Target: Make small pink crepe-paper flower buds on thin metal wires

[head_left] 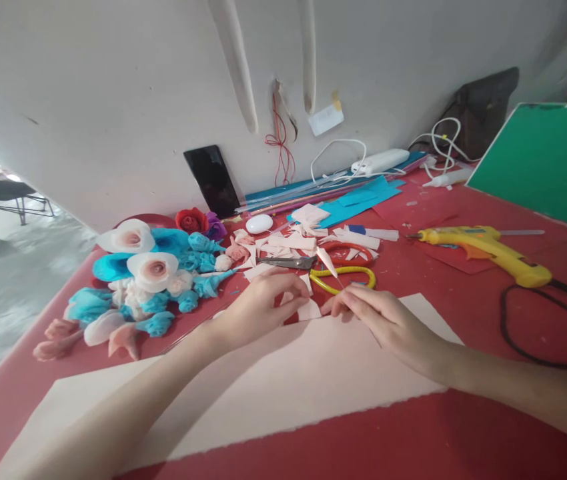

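My right hand (pixel 376 313) pinches a thin stem that carries a pale pink paper bud (pixel 327 262), tilted up to the left. My left hand (pixel 263 307) is curled, thumb and forefinger closed at the edge of a pale paper petal (pixel 309 309). Under both wrists lies a large cream sheet (pixel 283 393). Just beyond my fingers, scissors with one red and one yellow handle (pixel 343 279) rest among pale pink paper scraps (pixel 288 243).
Blue, white and pink paper flowers (pixel 153 273) are heaped at the left. A yellow glue gun (pixel 483 247) with a black cord lies at the right. A phone (pixel 212 180) leans on the wall. A green board (pixel 548 167) stands at the far right of the red table (pixel 363 440).
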Available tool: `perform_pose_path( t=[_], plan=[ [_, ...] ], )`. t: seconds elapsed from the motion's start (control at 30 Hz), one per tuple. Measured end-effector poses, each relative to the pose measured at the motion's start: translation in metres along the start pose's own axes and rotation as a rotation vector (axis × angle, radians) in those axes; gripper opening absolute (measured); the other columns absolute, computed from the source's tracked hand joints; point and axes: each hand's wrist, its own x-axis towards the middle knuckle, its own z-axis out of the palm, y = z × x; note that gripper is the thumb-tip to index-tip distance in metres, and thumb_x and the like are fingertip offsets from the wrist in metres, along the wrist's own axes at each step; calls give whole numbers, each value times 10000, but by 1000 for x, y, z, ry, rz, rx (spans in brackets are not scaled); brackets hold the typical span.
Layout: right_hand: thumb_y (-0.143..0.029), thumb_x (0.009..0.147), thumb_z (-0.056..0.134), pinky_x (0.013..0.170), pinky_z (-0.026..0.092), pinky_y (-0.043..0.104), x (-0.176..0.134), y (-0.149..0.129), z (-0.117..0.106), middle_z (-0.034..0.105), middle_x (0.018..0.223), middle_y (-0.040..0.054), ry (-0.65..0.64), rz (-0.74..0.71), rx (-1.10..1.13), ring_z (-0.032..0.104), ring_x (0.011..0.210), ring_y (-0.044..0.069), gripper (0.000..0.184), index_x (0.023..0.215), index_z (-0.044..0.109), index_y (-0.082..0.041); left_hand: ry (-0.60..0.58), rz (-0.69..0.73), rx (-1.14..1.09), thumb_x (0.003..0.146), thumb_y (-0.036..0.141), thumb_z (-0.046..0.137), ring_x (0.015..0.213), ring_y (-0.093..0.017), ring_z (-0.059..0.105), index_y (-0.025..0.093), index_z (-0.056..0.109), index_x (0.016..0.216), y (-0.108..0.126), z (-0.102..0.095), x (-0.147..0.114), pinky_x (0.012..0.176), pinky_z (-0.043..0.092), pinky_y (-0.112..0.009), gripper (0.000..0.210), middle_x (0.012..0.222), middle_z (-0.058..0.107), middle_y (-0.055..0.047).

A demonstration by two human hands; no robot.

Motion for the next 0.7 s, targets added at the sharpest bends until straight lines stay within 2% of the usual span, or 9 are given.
perform_pose_path(
  t=[0.2, 0.3, 0.37, 0.4, 0.43, 0.5, 0.57, 0.63, 0.7],
  plan=[
    [-351, 953, 334, 786, 413, 207, 0, -20, -8, 603, 890, 7, 139, -124, 60, 544, 860, 114, 302, 806, 554, -206, 92, -123, -151, 838, 225, 511, 668, -112, 592, 136, 574, 883, 7, 2, 0, 603, 478, -210, 118, 772, 647, -26],
    [-363, 958, 314, 868, 401, 219, 0, -32, -11, 603, 982, -7, 52, -204, 70, 530, 978, 121, 329, 769, 542, -219, 70, -129, -195, 841, 210, 503, 634, -102, 583, 156, 592, 1009, 14, 2, -2, 575, 461, -206, 198, 830, 672, -23],
    [-358, 959, 311, 915, 382, 245, 1, -37, -12, 594, 1023, -6, -63, -221, 20, 507, 1042, 133, 333, 766, 547, -225, 41, -122, -218, 828, 153, 505, 630, -92, 576, 178, 623, 1016, 21, 3, -4, 570, 444, -195, 223, 849, 685, -5],
    [-358, 956, 317, 944, 363, 265, 2, -38, -13, 588, 1036, 0, -78, -213, -17, 491, 1071, 143, 331, 760, 547, -225, 30, -118, -229, 820, 130, 509, 646, -92, 577, 187, 638, 1004, 24, 3, -5, 580, 440, -191, 233, 853, 689, 3],
    [-364, 952, 325, 976, 336, 290, 4, -39, -13, 583, 1045, 8, -46, -199, -50, 473, 1096, 155, 325, 753, 541, -223, 25, -115, -240, 814, 120, 515, 671, -95, 580, 195, 649, 997, 27, 3, -6, 594, 438, -189, 238, 854, 692, 11],
    [-376, 943, 349, 1026, 280, 333, 8, -39, -15, 572, 1063, 19, 118, -182, -72, 446, 1131, 175, 309, 741, 522, -219, 24, -117, -261, 815, 135, 527, 697, -100, 582, 215, 650, 1011, 33, 3, -7, 614, 437, -192, 245, 857, 693, 21],
    [-373, 945, 342, 1038, 265, 353, 9, -39, -16, 561, 1102, 17, 239, -229, -40, 439, 1141, 182, 311, 731, 503, -216, 23, -132, -282, 819, 151, 527, 709, -107, 583, 228, 634, 1050, 36, 3, -8, 628, 442, -200, 266, 850, 692, 24],
    [-364, 953, 313, 1032, 277, 357, 8, -40, -17, 569, 1111, 9, 132, -300, -63, 451, 1126, 184, 338, 721, 511, -218, 14, -156, -304, 820, 142, 518, 729, -118, 586, 210, 635, 1048, 39, 2, -8, 653, 451, -212, 265, 839, 690, 15],
    [-364, 949, 317, 1018, 292, 357, 6, -41, -17, 585, 1076, 14, 19, -287, -148, 460, 1105, 191, 346, 708, 519, -220, 6, -181, -331, 819, 135, 510, 735, -125, 584, 189, 635, 1045, 40, 2, -7, 680, 459, -224, 264, 807, 681, 8]
  ],
)
